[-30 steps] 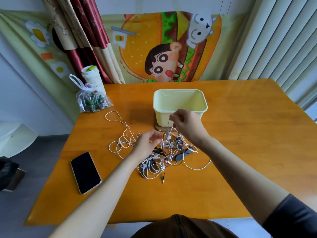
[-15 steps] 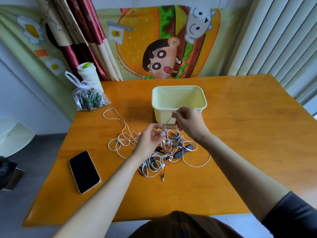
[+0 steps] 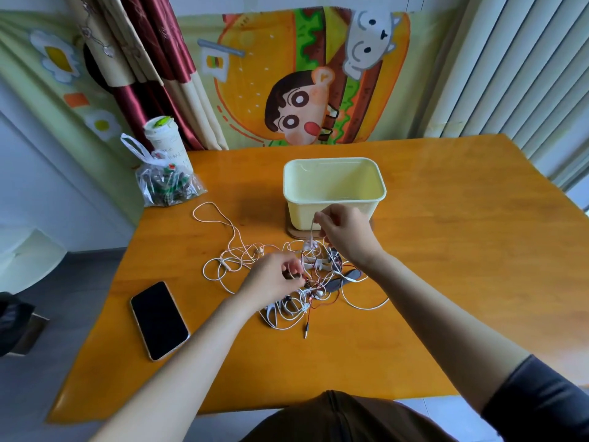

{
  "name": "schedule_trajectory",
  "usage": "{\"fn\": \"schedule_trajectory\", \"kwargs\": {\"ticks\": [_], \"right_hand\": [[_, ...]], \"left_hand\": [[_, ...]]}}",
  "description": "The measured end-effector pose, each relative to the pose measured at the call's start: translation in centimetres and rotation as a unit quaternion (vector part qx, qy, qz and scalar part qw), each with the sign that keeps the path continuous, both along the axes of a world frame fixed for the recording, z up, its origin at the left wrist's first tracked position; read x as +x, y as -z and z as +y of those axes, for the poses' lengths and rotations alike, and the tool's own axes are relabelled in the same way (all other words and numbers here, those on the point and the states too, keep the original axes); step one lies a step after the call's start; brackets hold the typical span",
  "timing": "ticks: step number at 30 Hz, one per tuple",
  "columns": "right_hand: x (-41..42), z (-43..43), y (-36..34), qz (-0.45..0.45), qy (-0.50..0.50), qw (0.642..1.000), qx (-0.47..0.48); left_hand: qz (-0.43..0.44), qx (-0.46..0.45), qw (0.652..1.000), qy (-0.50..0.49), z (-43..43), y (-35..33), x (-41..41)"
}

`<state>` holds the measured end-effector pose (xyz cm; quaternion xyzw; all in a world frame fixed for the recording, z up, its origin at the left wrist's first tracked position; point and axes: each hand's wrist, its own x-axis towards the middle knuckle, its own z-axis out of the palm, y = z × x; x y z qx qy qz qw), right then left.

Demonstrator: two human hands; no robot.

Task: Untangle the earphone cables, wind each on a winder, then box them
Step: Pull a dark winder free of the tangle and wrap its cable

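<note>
Right hand (image 3: pixel 347 234) lifted just near of the box (image 3: pixel 299 215), pinching a white cable (image 3: pixel 311 232) upward. Left hand (image 3: pixel 274 280) has dropped, fingers curled, pinching the tangle (image 3: pixel 314 296) mid-table (image 3: pixel 446 250).

Knotted heap of earphone cables (image 3: pixel 306 282) on table (image 3: pixel 446 266), just before box; mostly white leads, thin red lead and dark pieces mixed in. white loops (image 3: pixel 228 263) sprawl leftward. jack plug (image 3: pixel 306 333) trails at near edge. white strand (image 3: pixel 310 232) raised taut from heap. box (image 3: pixel 334 199): pale yellow plastic, open-topped, upright.
</note>
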<state>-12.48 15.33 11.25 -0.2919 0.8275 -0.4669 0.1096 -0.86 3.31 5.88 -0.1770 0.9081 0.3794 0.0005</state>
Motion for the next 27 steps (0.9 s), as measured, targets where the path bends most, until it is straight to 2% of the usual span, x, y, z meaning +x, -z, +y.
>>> {"fn": "schedule_trajectory", "kwargs": {"ticks": [2, 3, 6, 8, 11, 16, 23, 27], "right_hand": [[0.0, -0.1, -0.1, 0.007, -0.006, 1.000, 0.006], [0.0, -0.2, -0.2, 0.013, -0.009, 1.000, 0.012], [0.1, -0.1, -0.2, 0.017, -0.019, 0.999, 0.022], [0.2, -0.1, -0.3, 0.019, -0.032, 0.999, 0.028], [0.3, -0.2, -0.6, 0.036, -0.050, 0.997, 0.043], [-0.3, 0.1, -0.5, 0.050, -0.023, 0.998, 0.040], [-0.2, 0.2, 0.4, 0.054, -0.003, 0.997, 0.051], [-0.4, 0.3, 0.3, 0.056, 0.016, 0.997, 0.055]], "left_hand": [[-0.062, -0.003, 0.998, 0.028, 0.0, 0.6, 0.2], [-0.049, 0.012, 0.999, 0.001, 0.0, 0.5, 0.2], [0.085, 0.081, 0.989, -0.095, 0.3, -1.1, -0.7], [0.126, 0.109, 0.983, -0.081, 0.4, -2.1, -1.4], [0.114, 0.117, 0.986, -0.031, 0.6, -2.8, -2.3], [0.104, 0.102, 0.988, -0.058, 0.1, -2.2, -2.2], [0.031, 0.102, 0.994, -0.038, -0.6, -1.3, -1.5], [0.044, 0.188, 0.980, -0.039, -0.7, 0.2, -0.3]]}}
